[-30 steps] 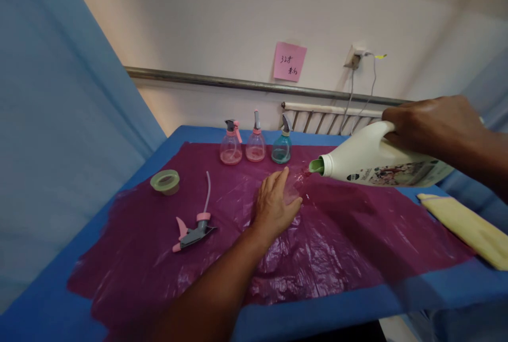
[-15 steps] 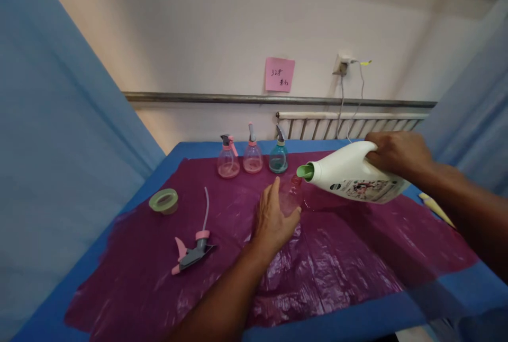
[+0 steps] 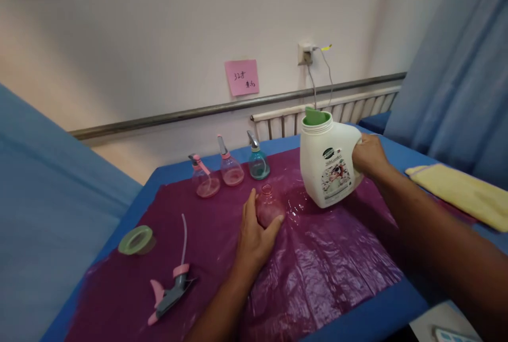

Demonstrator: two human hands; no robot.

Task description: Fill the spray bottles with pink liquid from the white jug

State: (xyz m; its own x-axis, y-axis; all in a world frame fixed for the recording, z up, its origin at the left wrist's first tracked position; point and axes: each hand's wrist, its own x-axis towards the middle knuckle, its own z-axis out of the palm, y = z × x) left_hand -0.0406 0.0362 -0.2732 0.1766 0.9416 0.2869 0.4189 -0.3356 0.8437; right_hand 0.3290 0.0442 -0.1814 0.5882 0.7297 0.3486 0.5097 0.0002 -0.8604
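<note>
My left hand (image 3: 256, 231) is wrapped round a small clear pink spray bottle (image 3: 269, 208) with no top, standing on the purple plastic sheet. By its handle, my right hand (image 3: 369, 156) grips a large white jug (image 3: 327, 164), held almost upright with its base at or close to the sheet. A green pouring spout (image 3: 316, 116) shows in the jug's mouth. A grey and pink trigger sprayer head (image 3: 174, 294) with its tube lies at the front left. Wet drops glisten on the sheet between bottle and jug.
Two pink spray bottles (image 3: 207, 182) and a teal spray bottle (image 3: 259, 164) stand at the back. A green lid-like ring (image 3: 135, 240) lies at left, a folded yellow cloth (image 3: 464, 194) at right. Blue curtains (image 3: 448, 66) flank the table; a metal rail (image 3: 190, 113) runs along the wall.
The jug has gone from tilted, with its spout at the bottle's neck, to nearly upright and lower. My left hand stays on the bottle. The view has shifted to the right.
</note>
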